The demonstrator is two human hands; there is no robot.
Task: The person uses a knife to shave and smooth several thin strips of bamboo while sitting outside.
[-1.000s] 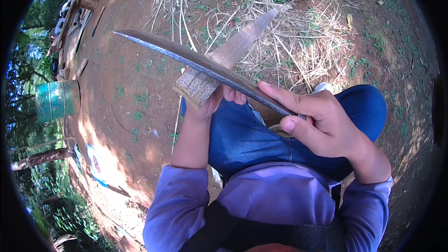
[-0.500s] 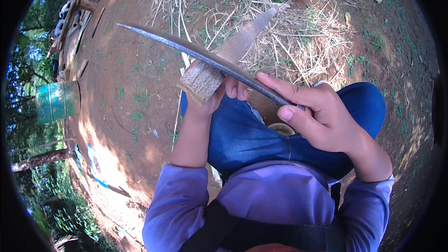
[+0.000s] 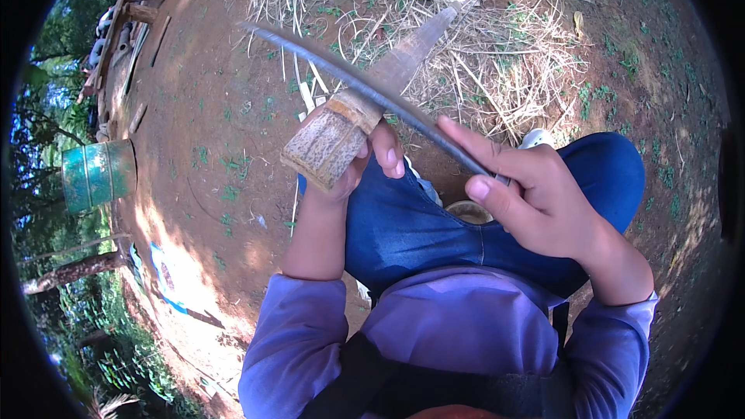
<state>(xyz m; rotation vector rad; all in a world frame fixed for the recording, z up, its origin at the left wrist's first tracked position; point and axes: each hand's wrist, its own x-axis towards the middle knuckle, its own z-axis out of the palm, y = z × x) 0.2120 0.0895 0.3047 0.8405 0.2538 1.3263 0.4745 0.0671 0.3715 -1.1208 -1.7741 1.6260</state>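
Observation:
My left hand (image 3: 385,150) is closed around a split bamboo piece (image 3: 329,144), mostly from beneath. The bamboo's thick, mottled end points toward me, and its long, narrowing length runs away to the upper right. In my right hand (image 3: 539,198) is a machete (image 3: 371,91), its handle hidden in the grip. My right thumb and index finger lie along the handle end of the blade. The dark blade slants to the far left across the top of the bamboo, just beyond its node. Whether blade and bamboo touch, I cannot tell.
Pale shavings and thin strips (image 3: 512,70) litter the brown ground ahead. My knees in blue jeans (image 3: 411,233) are spread below my hands, with a round object (image 3: 468,212) partly showing between them. A green drum (image 3: 98,174) and a log (image 3: 77,270) lie at left.
The machete's tip has shifted to the right and slightly away from me. The bamboo's thick end has come a little nearer and to the left with my left hand.

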